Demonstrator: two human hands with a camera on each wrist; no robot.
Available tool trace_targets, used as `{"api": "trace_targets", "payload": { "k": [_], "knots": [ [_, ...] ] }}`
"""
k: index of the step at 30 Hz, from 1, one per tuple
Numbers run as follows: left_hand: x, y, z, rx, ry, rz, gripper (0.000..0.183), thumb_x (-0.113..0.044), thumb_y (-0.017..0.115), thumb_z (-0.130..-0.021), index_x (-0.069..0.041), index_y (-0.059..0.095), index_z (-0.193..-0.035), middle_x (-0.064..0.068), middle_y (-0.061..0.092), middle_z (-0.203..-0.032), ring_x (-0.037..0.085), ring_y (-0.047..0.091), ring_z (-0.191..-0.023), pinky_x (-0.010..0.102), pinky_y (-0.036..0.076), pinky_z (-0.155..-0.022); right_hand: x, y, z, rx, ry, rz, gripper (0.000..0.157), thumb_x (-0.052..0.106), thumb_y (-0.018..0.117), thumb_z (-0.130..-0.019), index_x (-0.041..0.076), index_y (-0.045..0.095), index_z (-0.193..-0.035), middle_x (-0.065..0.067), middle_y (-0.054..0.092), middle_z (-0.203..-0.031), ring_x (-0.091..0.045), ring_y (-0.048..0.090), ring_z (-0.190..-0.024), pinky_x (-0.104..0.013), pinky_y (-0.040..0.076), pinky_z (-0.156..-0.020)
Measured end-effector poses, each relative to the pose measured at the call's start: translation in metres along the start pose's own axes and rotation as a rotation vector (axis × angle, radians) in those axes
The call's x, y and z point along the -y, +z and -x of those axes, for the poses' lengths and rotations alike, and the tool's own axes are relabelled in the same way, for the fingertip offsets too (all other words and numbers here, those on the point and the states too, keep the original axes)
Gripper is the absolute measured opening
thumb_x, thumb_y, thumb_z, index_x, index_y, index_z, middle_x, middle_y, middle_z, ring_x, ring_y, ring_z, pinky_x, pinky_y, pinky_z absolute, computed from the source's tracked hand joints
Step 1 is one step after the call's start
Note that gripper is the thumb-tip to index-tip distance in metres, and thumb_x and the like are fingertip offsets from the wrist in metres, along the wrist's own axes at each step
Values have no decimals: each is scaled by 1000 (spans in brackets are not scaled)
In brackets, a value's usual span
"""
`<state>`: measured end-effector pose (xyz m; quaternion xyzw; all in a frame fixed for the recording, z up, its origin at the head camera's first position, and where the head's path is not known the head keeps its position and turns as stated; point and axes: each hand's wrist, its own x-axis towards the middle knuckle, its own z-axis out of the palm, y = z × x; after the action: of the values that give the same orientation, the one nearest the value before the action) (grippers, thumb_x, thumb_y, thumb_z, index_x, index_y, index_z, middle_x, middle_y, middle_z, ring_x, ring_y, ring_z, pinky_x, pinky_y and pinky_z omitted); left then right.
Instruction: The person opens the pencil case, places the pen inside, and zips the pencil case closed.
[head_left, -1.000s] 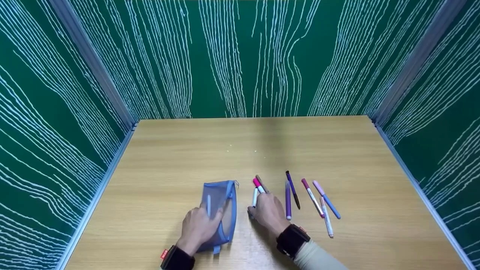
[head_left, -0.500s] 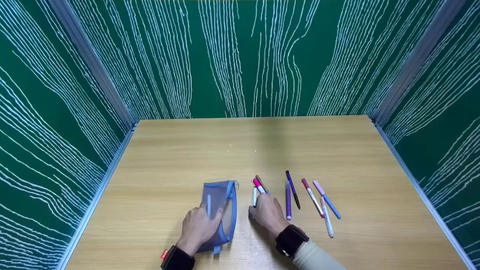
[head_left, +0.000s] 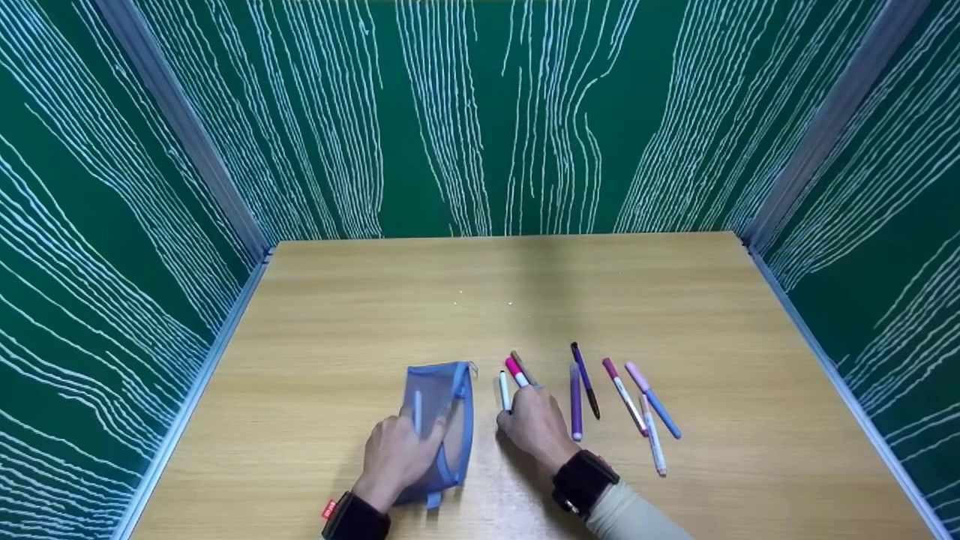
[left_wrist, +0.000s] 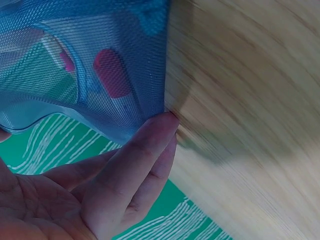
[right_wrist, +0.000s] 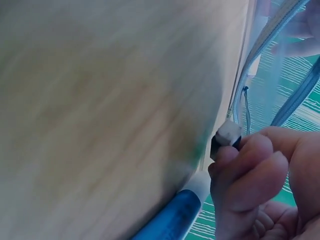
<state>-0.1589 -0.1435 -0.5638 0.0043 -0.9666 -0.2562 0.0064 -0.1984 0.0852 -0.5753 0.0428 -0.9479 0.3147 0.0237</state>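
Observation:
My left hand [head_left: 397, 451] grips a blue mesh pencil case [head_left: 463, 427], thumb at its gaping zip opening and fingers along the outside. A pale pen [head_left: 418, 411] shows through its wall. In the left wrist view, pink caps [left_wrist: 111, 73] show through the mesh, and fingertips [left_wrist: 165, 120] press at one corner. My right hand [head_left: 536, 426] pinches a slim pale blue pen [head_left: 503, 390]; its white and black end [right_wrist: 229, 132] pokes from the fingers in the right wrist view. Just beyond that hand lie a pink-capped marker [head_left: 514, 367] and a brown pen [head_left: 523, 366], partly hidden.
To the right lie a purple marker [head_left: 576, 401], a dark pen [head_left: 586, 381], a magenta-capped marker [head_left: 625, 395], a lilac and blue marker [head_left: 654, 399] and a white-blue marker [head_left: 654, 435]. Green patterned walls enclose the wooden table [head_left: 360, 300] on three sides.
The pale blue pen's far end has swung left, away from the pink-capped marker. Both hands stay nearly in place, and the pencil case has not moved.

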Motion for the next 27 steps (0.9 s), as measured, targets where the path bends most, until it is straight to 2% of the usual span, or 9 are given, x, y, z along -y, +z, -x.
{"api": "trace_targets", "payload": {
  "k": [1,4,7,9,12,16,23,27],
  "knots": [
    [0,0,0,-4,2,3,70,-57,58,-97,10,64,-118,6,51,-71,19,49,-62,36,42,-57,0,0,0,0,-3,-6,33,10,72,-77,17,49,-54,6,46,-51,-13,46,-45,-31,39,-42],
    [0,0,1,-15,22,-6,59,-55,57,-97,3,66,-98,4,50,-68,19,49,-62,36,43,-58,1,-2,0,-1,-23,-35,31,9,71,-77,17,52,-54,8,49,-49,-10,49,-42,-30,40,-40],
    [1,0,1,-26,43,-9,48,-53,57,-98,-10,55,-75,2,47,-64,18,47,-59,36,43,-58,2,-3,1,5,-34,-80,28,8,71,-79,15,57,-56,9,53,-47,-7,51,-38,-28,42,-38],
    [1,1,1,-27,49,-9,47,-53,57,-98,-16,46,-70,1,46,-63,17,45,-57,35,41,-57,4,-3,1,18,-30,-121,24,7,71,-80,14,60,-59,9,54,-47,-5,52,-36,-27,43,-37],
    [1,2,1,-26,43,-3,48,-53,57,-98,-17,44,-69,1,45,-63,17,45,-57,35,40,-57,7,-3,2,41,-16,-185,18,7,72,-82,11,65,-65,9,58,-50,-5,53,-35,-27,46,-37],
    [2,1,0,-18,33,-3,47,-54,57,-98,-14,50,-74,3,48,-66,18,47,-60,37,42,-59,12,-2,4,61,-11,-238,15,8,73,-83,9,68,-69,8,61,-52,-5,56,-37,-27,48,-38],
    [2,0,0,-24,28,-4,50,-55,58,-96,-8,59,-82,6,53,-70,20,51,-64,40,46,-61,22,3,6,43,-65,-270,18,8,74,-82,11,70,-64,8,63,-52,-2,55,-40,-25,47,-40],
    [3,-1,0,-17,25,8,50,-56,58,-97,-7,60,-85,6,54,-71,20,52,-65,40,46,-61,29,7,9,63,-50,-289,20,11,77,-82,12,72,-63,7,64,-52,-2,54,-40,-26,47,-40]
  ]
}}
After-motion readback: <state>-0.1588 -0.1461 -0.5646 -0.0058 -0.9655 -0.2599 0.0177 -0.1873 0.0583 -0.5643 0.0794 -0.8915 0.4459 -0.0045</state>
